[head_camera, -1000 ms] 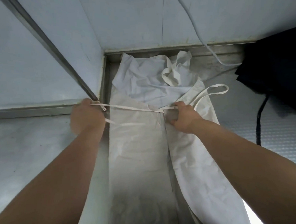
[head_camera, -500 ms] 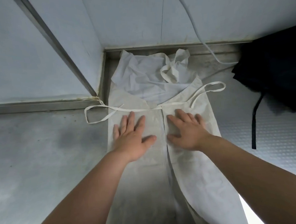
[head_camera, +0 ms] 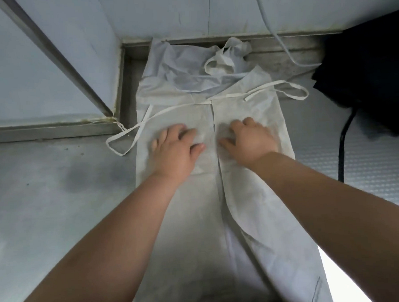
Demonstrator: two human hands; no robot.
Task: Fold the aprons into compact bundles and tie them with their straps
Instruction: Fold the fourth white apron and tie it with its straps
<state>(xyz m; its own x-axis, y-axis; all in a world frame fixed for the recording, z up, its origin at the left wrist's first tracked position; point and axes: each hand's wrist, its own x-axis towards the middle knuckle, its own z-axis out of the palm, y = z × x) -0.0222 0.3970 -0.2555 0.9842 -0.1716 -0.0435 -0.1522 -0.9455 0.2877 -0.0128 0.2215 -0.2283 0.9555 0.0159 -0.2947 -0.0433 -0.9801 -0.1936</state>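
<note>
The white apron [head_camera: 197, 220] lies folded lengthwise down the steel table [head_camera: 46, 205] at mid-frame. The left grip [head_camera: 175, 149] has dropped the waist strap [head_camera: 133, 133] and now presses flat, holding nothing. The right grip [head_camera: 248, 139] rests alongside with fingers bent; whether it pinches cloth is unclear. Smoothing seems nearly done. A 2nd crumpled apron [head_camera: 185, 66] lies beyond.

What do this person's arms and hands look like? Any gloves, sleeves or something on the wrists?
Both are bare. The left hand and right hand wear no gloves, and no rings show. The left forearm and right forearm are uncovered right down to the picture's edge: no sleeve, watch or bracelet is in sight. The one thumbnail that shows looks short and unpainted; the other fingertips are blurred.
</note>
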